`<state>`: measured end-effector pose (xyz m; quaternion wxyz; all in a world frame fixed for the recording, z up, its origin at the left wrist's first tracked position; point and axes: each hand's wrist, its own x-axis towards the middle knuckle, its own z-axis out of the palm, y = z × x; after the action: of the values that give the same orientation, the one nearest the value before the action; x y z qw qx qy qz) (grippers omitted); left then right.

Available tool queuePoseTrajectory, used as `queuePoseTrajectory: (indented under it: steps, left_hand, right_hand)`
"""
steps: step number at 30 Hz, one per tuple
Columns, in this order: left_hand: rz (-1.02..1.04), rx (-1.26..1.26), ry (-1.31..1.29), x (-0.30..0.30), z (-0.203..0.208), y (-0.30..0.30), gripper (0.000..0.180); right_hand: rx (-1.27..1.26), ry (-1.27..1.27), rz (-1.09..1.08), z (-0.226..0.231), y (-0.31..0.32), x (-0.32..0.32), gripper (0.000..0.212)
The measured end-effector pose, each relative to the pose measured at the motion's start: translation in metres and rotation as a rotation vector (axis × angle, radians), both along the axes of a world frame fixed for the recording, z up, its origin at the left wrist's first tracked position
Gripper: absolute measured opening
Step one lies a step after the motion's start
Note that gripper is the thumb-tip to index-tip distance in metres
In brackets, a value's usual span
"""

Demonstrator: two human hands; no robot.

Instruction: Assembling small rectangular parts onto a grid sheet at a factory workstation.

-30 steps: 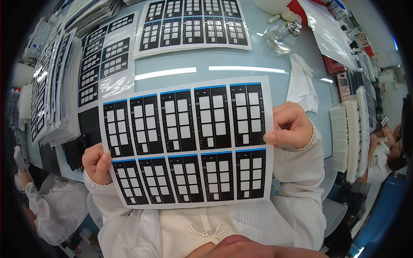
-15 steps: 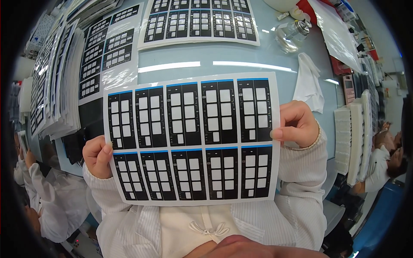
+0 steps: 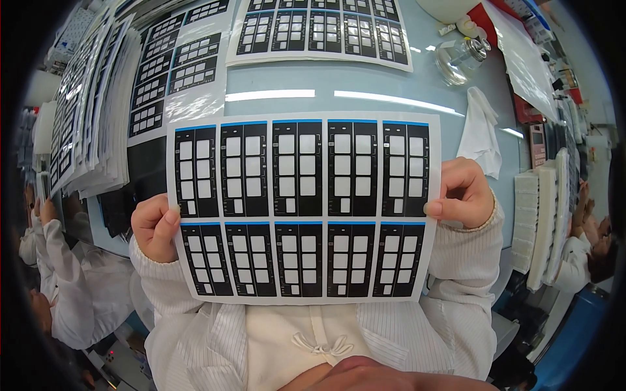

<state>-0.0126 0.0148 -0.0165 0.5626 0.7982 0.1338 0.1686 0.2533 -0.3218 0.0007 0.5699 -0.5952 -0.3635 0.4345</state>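
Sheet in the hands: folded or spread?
Spread: the printed sheet shows two full rows of black panels, no fold visible, with the left hand pinching its left edge and the right hand its right.

Grips a printed sheet (image 3: 304,218) by its left edge in the left hand (image 3: 155,227) and by its right edge in the right hand (image 3: 462,195), with both thumbs (image 3: 435,208) on the printed face. Displays on it two rows of five black panels (image 3: 297,168), each with white squares (image 3: 285,167) under a blue band (image 3: 297,121). Faces, on a glossy table (image 3: 280,77), a flat stack of similar sheets (image 3: 319,31), with a glass bottle (image 3: 460,62) and white cloth (image 3: 479,133) to its right.
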Motion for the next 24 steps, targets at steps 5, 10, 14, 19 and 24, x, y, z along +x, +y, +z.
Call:
queuePoseTrajectory:
  steps: [5, 10, 14, 19, 24]
  left_hand:
    - [-0.013, -0.035, -0.01, -0.0013, -0.0009, -0.0017, 0.034]
    - [-0.03, -0.058, 0.002, -0.0019, -0.0003, -0.0014, 0.032]
    - [-0.004, -0.047, 0.008, -0.0011, 0.0013, -0.0033, 0.033]
    - [0.008, -0.042, -0.001, -0.0018, 0.0006, -0.0027, 0.033]
    - [-0.004, -0.042, -0.035, -0.0015, 0.0009, -0.0026, 0.032]
  right_hand:
    - [-0.035, 0.027, -0.001, -0.0029, -0.0041, -0.0004, 0.016]
    - [-0.014, 0.023, 0.004, -0.006, -0.0037, 0.0005, 0.017]
    - [-0.026, 0.025, -0.009, -0.0049, -0.0035, 0.0007, 0.017]
    - [-0.037, 0.04, -0.02, -0.0033, -0.0016, -0.0002, 0.017]
    - [-0.006, 0.022, 0.0, -0.0069, -0.0029, 0.0019, 0.018]
